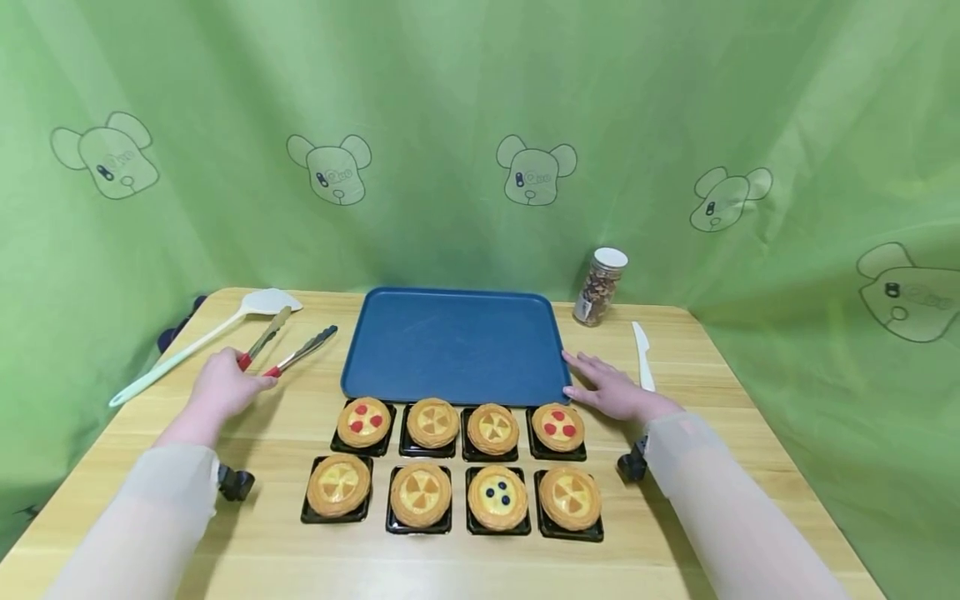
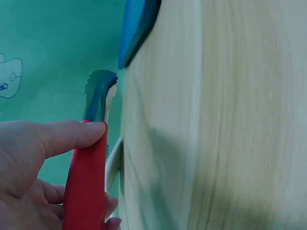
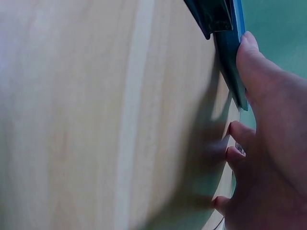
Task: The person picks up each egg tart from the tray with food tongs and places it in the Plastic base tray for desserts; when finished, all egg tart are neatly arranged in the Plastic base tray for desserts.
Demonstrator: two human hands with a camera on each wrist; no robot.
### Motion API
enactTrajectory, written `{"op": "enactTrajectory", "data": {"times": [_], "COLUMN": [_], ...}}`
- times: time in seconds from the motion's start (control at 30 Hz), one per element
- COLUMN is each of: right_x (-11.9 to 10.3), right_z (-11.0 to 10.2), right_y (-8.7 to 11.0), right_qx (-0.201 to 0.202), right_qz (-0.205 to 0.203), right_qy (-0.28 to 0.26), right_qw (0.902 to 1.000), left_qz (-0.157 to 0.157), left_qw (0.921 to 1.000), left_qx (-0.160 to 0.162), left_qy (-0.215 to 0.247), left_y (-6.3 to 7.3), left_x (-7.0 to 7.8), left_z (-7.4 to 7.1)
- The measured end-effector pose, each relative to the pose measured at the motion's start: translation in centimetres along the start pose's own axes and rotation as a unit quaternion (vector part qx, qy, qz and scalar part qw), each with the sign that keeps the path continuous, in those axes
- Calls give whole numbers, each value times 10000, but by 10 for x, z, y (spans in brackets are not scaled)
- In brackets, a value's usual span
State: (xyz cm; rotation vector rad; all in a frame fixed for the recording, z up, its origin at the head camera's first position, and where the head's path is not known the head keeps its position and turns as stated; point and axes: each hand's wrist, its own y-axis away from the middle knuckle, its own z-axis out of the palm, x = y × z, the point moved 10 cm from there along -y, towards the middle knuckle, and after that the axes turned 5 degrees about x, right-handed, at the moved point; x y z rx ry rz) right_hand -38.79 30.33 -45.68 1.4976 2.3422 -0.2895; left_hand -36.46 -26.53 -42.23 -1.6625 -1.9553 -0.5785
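My left hand (image 1: pixel 228 385) grips a pair of tongs (image 1: pixel 307 346) with red handles, and the two arms of the tongs are spread apart. In the left wrist view the thumb lies on the red handle (image 2: pixel 86 182), with fingertips curled round its other side. My right hand (image 1: pixel 613 390) touches the near right corner of a blue tray (image 1: pixel 457 346). Its fingers are spread, some meeting the tabletop, while the thumb rests on the tray rim (image 3: pixel 236 76) in the right wrist view. Nothing lies on the tray.
Two rows of round tarts (image 1: pixel 422 493) in black square holders stand in front of the tray. A white spatula (image 1: pixel 187 350) lies beyond the left hand. A white knife (image 1: pixel 642 354) and a lidded jar (image 1: pixel 597 292) are at right. Green curtain (image 1: pixel 450 125) hangs behind.
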Motion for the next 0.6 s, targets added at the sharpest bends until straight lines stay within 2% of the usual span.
{"op": "enactTrajectory", "data": {"times": [0.2, 0.4, 0.6], "right_x": [-6, -2, 1], "right_z": [-3, -1, 5], "right_y": [-2, 0, 3], "right_qx": [25, -54, -153], "right_qz": [-11, 27, 2], "right_qy": [-12, 43, 55], "right_qw": [10000, 10000, 9999], "left_qz": [21, -33, -56], "left_qw": [9999, 9995, 9979], "left_qx": [78, -125, -214], "left_qy": [-129, -274, -608], "left_y": [-7, -10, -10], "left_x": [-4, -3, -5], "left_z": [3, 17, 24]}}
